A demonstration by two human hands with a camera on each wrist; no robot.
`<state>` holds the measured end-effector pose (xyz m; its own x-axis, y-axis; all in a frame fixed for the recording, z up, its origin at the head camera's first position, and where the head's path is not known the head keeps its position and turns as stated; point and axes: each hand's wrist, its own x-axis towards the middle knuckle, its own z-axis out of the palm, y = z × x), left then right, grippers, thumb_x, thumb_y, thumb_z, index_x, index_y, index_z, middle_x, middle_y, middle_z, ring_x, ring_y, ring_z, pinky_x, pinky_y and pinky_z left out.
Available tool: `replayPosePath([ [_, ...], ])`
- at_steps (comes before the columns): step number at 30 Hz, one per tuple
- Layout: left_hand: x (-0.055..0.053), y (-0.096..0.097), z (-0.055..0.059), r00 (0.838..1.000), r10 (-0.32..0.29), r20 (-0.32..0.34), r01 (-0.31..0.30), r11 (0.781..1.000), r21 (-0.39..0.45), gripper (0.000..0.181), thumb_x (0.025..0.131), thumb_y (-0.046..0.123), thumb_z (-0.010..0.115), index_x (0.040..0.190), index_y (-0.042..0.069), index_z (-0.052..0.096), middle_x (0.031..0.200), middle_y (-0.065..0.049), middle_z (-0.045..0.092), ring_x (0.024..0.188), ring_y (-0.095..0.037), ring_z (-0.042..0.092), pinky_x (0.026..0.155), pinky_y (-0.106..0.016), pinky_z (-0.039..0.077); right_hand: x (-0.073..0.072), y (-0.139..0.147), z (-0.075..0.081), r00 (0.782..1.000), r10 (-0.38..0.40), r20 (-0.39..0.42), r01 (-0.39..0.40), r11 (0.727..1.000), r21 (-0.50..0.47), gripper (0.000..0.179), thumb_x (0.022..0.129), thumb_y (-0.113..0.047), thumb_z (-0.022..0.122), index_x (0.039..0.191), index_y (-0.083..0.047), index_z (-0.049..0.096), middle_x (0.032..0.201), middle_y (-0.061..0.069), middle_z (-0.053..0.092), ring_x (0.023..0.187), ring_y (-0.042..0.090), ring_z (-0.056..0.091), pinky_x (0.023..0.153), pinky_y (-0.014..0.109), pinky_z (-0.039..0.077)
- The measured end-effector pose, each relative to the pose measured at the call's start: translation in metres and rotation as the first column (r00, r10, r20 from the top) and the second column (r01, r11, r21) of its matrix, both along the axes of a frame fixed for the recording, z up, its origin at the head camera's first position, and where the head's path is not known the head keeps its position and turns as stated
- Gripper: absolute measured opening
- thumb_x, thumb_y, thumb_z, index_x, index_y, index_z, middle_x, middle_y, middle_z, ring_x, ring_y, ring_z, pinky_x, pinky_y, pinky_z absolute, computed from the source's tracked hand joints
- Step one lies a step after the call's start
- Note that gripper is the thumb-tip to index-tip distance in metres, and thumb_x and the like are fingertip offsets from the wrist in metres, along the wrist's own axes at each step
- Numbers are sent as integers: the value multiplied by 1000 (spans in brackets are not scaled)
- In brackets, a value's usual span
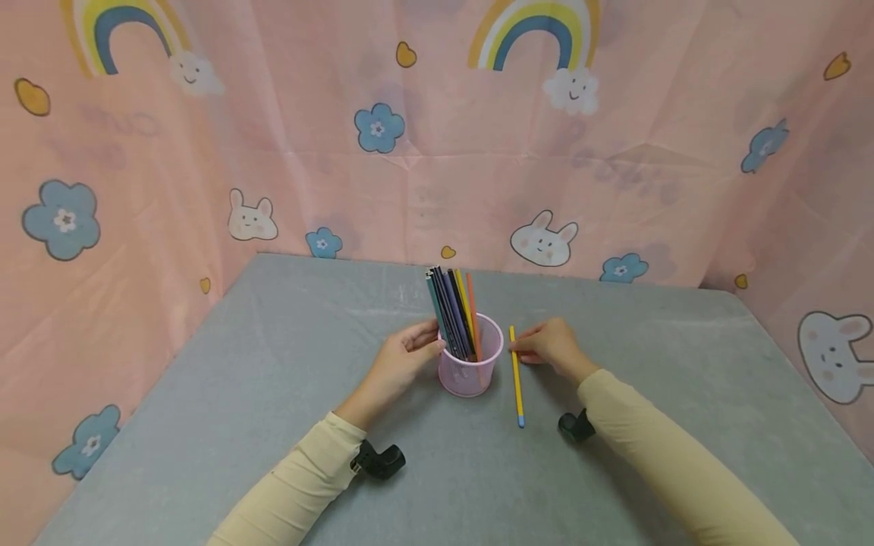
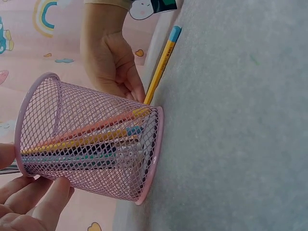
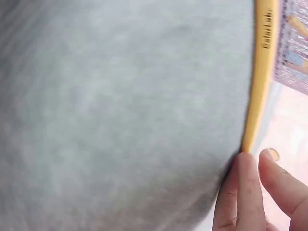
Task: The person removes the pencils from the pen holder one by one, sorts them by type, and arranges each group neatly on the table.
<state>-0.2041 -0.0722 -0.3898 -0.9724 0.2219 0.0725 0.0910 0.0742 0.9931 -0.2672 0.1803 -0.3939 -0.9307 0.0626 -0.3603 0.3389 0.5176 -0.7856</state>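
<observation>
A pink mesh pencil cup (image 1: pixel 466 377) stands upright on the table, with several pencils (image 1: pixel 454 311) leaning to its left side. My left hand (image 1: pixel 401 364) holds the cup at its rim, thumb near the upper edge and fingers against the mesh in the left wrist view. To the right of the cup, a yellow pencil (image 1: pixel 517 383) with a blue end points toward me, close along the table. My right hand (image 1: pixel 549 345) has its fingertips on the far part of this pencil. Seen from the right wrist, a fingertip (image 3: pixel 247 166) covers the pencil's shaft, thumb close beside it.
The grey table (image 1: pixel 287 326) reaches back to a pink printed cloth (image 1: pixel 437 189) that hangs behind and at both sides. A black wrist camera (image 1: pixel 382 461) sits under the left wrist, another camera (image 1: pixel 576 426) under the right.
</observation>
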Motion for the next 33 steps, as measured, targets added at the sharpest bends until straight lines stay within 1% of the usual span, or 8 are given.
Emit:
replayPosePath([
  [8, -1, 1, 0, 1000, 12, -2, -12, 1000, 8, 46, 89, 14, 61, 132, 0, 49, 128, -15, 57, 119, -23, 54, 99, -37, 44, 4, 2, 20, 997, -16, -72, 8, 994, -105, 34, 87, -17, 64, 116, 2, 60, 112, 18, 64, 86, 17, 67, 77, 28, 55],
  [15, -2, 1, -2, 1000, 6, 8, -6, 1000, 13, 47, 89, 14, 62, 132, 1, 49, 128, -14, 57, 119, -22, 54, 100, -38, 43, 4, -6, 37, 988, 14, -153, -33, 992, -122, 39, 87, -21, 65, 119, 1, 60, 117, 19, 62, 104, 26, 64, 87, 34, 52],
  [18, -1, 1, -2, 1000, 7, 6, -8, 1000, 23, 47, 88, 13, 62, 132, 1, 49, 128, -15, 57, 119, -23, 54, 99, -37, 44, -25, 3, 5, 971, 13, -239, -44, 991, -126, 45, 81, -39, 69, 114, -10, 64, 112, 9, 66, 99, 20, 66, 80, 28, 54],
  [21, -1, 2, -2, 1000, 9, -4, -9, 1000, 17, 47, 89, 13, 62, 132, 0, 49, 128, -16, 56, 118, -24, 54, 99, -37, 45, -27, -2, 8, 967, 13, -256, -56, 985, -161, 46, 81, -41, 69, 115, -11, 64, 112, 8, 66, 99, 19, 66, 80, 29, 54],
  [22, -2, 2, -2, 1000, 8, -2, -8, 1000, 17, 47, 89, 13, 62, 132, 0, 49, 128, -16, 56, 119, -24, 54, 99, -37, 44, -27, -4, 10, 965, 15, -260, -62, 983, -175, 44, 81, -40, 69, 114, -11, 64, 111, 8, 67, 98, 19, 66, 79, 28, 55],
  [24, -2, 2, -3, 1000, 4, -9, -4, 1000, 12, 47, 89, 14, 61, 132, -1, 49, 129, -16, 56, 119, -24, 54, 99, -37, 44, -5, -18, 42, 979, 24, -204, -66, 977, -204, 40, 87, -27, 65, 119, -4, 61, 117, 14, 64, 104, 22, 64, 85, 32, 52],
  [25, -2, 2, -3, 1000, 2, -14, -2, 1000, 9, 46, 89, 14, 61, 132, -1, 49, 129, -17, 56, 119, -25, 54, 99, -37, 44, 0, -23, 50, 981, 28, -194, -71, 974, -216, 38, 88, -22, 63, 121, -2, 59, 119, 16, 62, 106, 23, 63, 87, 33, 51],
  [33, -2, 2, -3, 1000, 14, -1, -14, 1000, 20, 46, 89, 13, 62, 131, 0, 50, 128, -16, 57, 118, -24, 55, 99, -37, 44, 0, -38, 57, 972, 66, -225, -125, 957, -261, 38, 88, -20, 65, 121, -4, 58, 122, 14, 60, 109, 24, 61, 85, 29, 52],
])
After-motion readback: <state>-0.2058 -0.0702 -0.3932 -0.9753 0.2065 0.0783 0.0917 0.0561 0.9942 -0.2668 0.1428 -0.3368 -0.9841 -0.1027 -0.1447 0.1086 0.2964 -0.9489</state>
